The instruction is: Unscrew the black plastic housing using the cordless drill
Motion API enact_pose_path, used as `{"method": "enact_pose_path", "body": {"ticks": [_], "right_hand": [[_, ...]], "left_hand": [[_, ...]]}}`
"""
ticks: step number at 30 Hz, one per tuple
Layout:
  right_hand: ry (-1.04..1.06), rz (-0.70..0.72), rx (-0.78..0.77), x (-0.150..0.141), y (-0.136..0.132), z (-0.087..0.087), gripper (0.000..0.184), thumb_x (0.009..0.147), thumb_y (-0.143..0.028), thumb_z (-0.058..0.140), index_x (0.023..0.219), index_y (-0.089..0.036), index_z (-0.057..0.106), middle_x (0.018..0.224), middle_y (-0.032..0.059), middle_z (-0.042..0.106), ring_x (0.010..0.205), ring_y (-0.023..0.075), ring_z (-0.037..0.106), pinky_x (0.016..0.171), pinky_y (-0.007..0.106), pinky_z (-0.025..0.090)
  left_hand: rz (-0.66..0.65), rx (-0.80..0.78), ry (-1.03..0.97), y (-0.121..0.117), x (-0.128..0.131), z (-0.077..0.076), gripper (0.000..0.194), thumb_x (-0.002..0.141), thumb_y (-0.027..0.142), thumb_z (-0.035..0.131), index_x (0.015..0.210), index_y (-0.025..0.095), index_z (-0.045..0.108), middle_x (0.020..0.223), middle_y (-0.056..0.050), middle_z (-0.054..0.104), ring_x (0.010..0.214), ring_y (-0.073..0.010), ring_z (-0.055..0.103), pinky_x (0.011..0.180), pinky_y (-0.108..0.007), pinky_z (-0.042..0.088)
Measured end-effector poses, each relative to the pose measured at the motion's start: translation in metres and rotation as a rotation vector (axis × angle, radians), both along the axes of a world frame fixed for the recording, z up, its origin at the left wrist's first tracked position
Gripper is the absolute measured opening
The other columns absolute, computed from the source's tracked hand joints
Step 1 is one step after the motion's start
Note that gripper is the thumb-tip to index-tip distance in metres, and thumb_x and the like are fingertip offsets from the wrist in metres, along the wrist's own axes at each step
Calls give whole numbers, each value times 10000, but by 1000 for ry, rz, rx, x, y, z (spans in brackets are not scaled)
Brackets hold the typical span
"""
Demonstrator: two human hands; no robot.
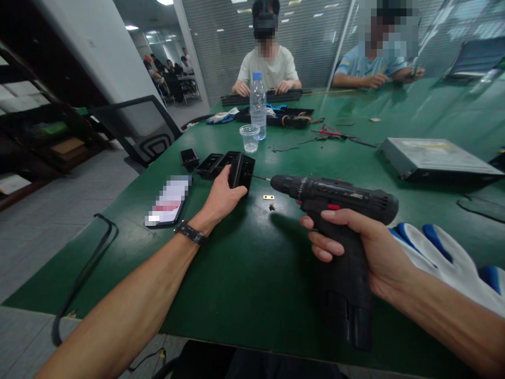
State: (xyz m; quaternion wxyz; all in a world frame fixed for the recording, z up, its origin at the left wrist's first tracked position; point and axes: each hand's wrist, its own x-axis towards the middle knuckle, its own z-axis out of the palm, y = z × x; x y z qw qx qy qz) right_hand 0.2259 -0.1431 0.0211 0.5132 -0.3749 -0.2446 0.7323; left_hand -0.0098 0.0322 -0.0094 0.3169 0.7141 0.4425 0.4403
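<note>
My right hand (355,237) grips a black cordless drill (339,197) by its handle, the index finger lying by the red switch. Its long thin bit points left and reaches a black plastic box (236,171), which my left hand (226,197) holds tilted on the table. Whether the bit tip touches a screw inside cannot be seen. Below the bit lie a small brass-coloured plate (269,197) with two holes and a few tiny dark pieces (272,207). Two more black plastic boxes, one at the far left (189,157) and one closer (209,165), sit beside the held one.
A phone (169,200) lies left of my hand. Beyond stand a plastic cup (250,139) and a water bottle (258,105). A metal case (437,160) and white-blue gloves (442,258) are on the right. Loose wires (335,134) lie farther back. Two people sit across the green table (244,295).
</note>
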Motion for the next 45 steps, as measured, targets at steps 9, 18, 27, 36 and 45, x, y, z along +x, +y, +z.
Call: {"method": "enact_pose_path", "body": {"ticks": [9,18,27,36,45], "right_hand": [[-4,-4,-12,-2,1,2,208,921,-299,638,903,-127,753,542,-4,491,497,136,448,535,283,413],[3,4,-8,0,0,0,224,928,-305,638,919,-113,753,548,1,513,501,124,471,542,260,413],[20,5,18,-1,1,-2,229,922,-284,638,912,-93,763,548,12,534,489,112,478,533,246,422],[33,14,-3,-1,2,-2,256,917,-312,649,904,-83,763,527,1,508,489,113,477,530,239,417],[34,8,-8,-1,1,-3,250,922,-310,635,893,-97,762,537,0,509,495,117,465,541,253,418]], "left_hand": [[-14,3,-15,-1,0,2,480,707,130,666,1185,137,626,1020,-55,664,912,-209,609,837,-362,532],[-14,12,-6,-1,1,1,502,712,129,672,1212,140,629,1075,-64,684,988,-232,634,911,-391,546],[-10,8,11,-3,0,4,490,715,140,659,1204,122,632,1038,-58,670,932,-215,609,862,-363,523],[-14,10,11,-4,0,5,471,716,120,651,1187,121,636,1051,-63,677,940,-211,613,883,-375,522],[8,-3,41,-5,1,6,488,717,151,648,1203,124,631,1018,-56,657,909,-209,591,831,-362,519]]}}
